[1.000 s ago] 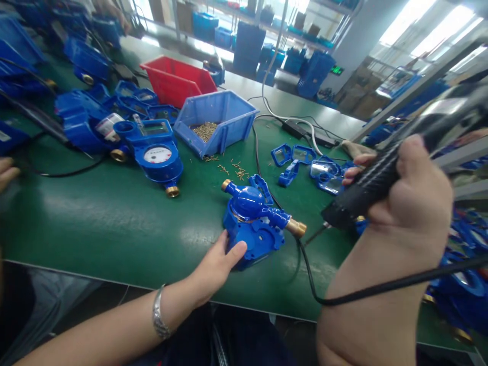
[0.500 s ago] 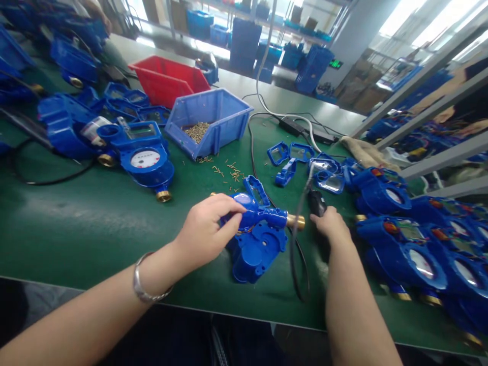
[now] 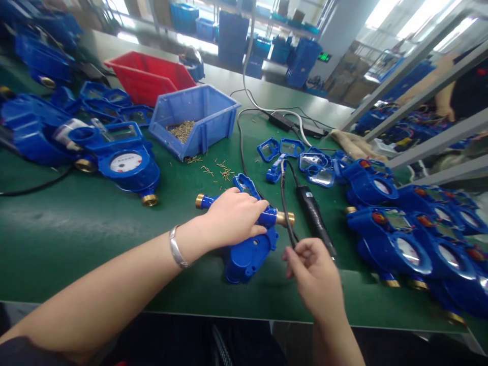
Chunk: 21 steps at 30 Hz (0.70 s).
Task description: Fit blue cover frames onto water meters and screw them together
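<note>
My left hand (image 3: 234, 218) is wrapped over a blue water meter (image 3: 247, 256) with brass threaded ends, which lies with its underside turned up on the green bench. The palm and fingers hide its middle. My right hand (image 3: 318, 277) is just right of the meter, with curled fingers and thumb closed on a black cable (image 3: 286, 213); the grip itself is partly hidden. A black electric screwdriver (image 3: 314, 216) lies on the bench beyond that hand. Behind the meter, a blue cover frame (image 3: 244, 184) shows in part.
A blue bin (image 3: 208, 129) of brass screws stands near a red bin (image 3: 133, 81). Loose screws (image 3: 224, 172) lie before them. Blue cover frames (image 3: 316, 162) sit behind the screwdriver. Assembled meters (image 3: 412, 254) crowd the right; another meter (image 3: 127, 165) stands left.
My right hand has let go of the screwdriver and come left and nearer to the cable. My left hand has shifted from a fingertip hold to lying across the meter.
</note>
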Each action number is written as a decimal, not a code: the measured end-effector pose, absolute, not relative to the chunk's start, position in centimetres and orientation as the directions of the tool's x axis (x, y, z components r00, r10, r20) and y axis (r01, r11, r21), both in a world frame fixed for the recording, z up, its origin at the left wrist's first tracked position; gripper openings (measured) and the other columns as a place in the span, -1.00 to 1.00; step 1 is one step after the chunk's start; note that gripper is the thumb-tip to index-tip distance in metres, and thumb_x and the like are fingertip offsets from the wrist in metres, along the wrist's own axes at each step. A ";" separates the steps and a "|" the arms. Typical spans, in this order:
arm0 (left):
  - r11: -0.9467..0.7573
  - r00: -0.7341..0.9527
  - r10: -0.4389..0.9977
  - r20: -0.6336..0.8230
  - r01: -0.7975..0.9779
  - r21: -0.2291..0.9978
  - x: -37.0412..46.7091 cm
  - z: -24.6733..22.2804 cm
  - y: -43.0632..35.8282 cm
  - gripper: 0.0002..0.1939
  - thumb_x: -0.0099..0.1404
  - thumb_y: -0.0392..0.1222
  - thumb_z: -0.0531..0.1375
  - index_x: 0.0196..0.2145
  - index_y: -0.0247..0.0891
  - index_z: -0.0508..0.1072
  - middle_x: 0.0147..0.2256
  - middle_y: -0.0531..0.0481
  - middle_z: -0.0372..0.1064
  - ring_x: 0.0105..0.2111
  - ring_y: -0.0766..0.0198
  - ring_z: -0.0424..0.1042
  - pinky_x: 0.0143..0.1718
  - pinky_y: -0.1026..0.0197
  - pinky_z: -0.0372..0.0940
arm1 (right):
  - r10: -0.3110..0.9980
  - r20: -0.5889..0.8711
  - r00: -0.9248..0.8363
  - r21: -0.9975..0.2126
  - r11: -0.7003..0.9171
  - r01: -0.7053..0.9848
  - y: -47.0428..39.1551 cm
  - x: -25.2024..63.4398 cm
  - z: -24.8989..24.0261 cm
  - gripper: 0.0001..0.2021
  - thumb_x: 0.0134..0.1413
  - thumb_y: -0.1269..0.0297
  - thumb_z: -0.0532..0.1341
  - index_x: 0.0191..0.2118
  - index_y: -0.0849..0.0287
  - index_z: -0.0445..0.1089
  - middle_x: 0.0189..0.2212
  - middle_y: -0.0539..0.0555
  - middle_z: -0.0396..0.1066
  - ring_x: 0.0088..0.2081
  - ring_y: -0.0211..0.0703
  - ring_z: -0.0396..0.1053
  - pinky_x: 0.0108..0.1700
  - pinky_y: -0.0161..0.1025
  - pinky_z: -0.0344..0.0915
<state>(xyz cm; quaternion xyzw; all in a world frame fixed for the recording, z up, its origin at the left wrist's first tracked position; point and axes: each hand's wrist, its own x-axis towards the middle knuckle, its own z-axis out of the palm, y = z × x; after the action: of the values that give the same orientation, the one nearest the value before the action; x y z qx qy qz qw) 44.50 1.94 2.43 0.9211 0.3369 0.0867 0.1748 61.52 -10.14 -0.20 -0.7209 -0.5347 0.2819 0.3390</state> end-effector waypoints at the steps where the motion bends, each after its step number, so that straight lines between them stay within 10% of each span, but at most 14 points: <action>1: -0.726 0.770 0.636 0.056 0.573 0.381 44.1 2.4 1.8 -0.37 0.13 0.13 0.19 0.06 -0.30 0.31 -0.20 -0.26 0.46 -0.14 -0.10 0.40 -0.02 -0.03 0.12 | 0.936 0.005 0.351 -0.746 -0.230 0.625 -9.8 62.2 -0.8 -0.83 0.14 0.15 0.05 -0.39 0.09 0.08 -0.57 -0.03 0.34 -0.63 -0.21 0.30 -0.55 -0.28 0.23; 5: -0.738 0.809 0.578 0.108 0.461 0.493 41.5 2.3 1.1 0.06 -0.10 0.30 0.27 0.23 -0.34 0.06 -0.08 -0.32 0.39 -0.05 -0.15 0.34 0.15 -0.18 -0.18 | 0.917 0.121 0.381 -0.424 -0.299 0.855 -7.5 64.6 -2.9 -0.93 0.06 0.34 0.08 -0.43 0.12 0.18 -0.55 0.08 0.35 -0.50 -0.05 0.36 -0.41 -0.15 0.27; 9: -0.760 0.848 0.494 0.192 0.315 0.568 38.3 1.7 0.0 0.07 -0.22 0.17 0.38 0.22 -0.16 0.09 0.13 -0.28 0.21 0.15 -0.22 0.12 0.17 -0.24 -0.60 | 0.986 0.077 0.147 -0.388 -0.106 0.915 -6.4 63.6 -4.1 -0.86 -0.06 0.53 0.09 -0.40 0.21 0.35 -0.28 0.30 0.40 -0.18 0.16 0.36 -0.13 0.08 0.25; 15: -0.823 0.841 0.495 0.219 0.373 0.429 35.6 -1.8 -2.0 -0.24 0.02 -0.25 0.34 0.15 0.09 0.20 0.22 -0.15 0.08 0.20 -0.18 0.05 0.18 -0.32 -0.45 | 0.959 0.035 -0.281 -0.586 0.247 0.772 -7.1 61.1 -4.7 -0.41 -0.11 0.52 0.19 0.13 0.17 0.19 0.15 0.20 0.19 0.19 0.03 0.10 0.21 0.07 0.03; 21: -0.900 0.767 0.340 0.544 0.433 -0.047 36.8 -5.0 -1.6 -0.55 0.23 -0.38 0.13 0.06 -0.08 0.30 0.09 -0.18 0.28 0.15 -0.03 0.17 0.18 -0.23 -0.15 | 0.956 0.012 -0.293 -0.831 0.173 0.529 -7.1 60.9 -5.5 -0.49 -0.05 0.42 0.25 0.08 0.14 0.24 0.13 0.17 0.22 0.18 0.06 0.12 0.18 0.06 0.10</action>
<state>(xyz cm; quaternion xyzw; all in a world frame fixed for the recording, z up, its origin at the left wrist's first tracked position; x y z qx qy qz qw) 36.77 -1.64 -4.97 0.9360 0.2065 0.2721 -0.0851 60.94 -7.05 -5.49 -0.5223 -0.7110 0.3753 0.2844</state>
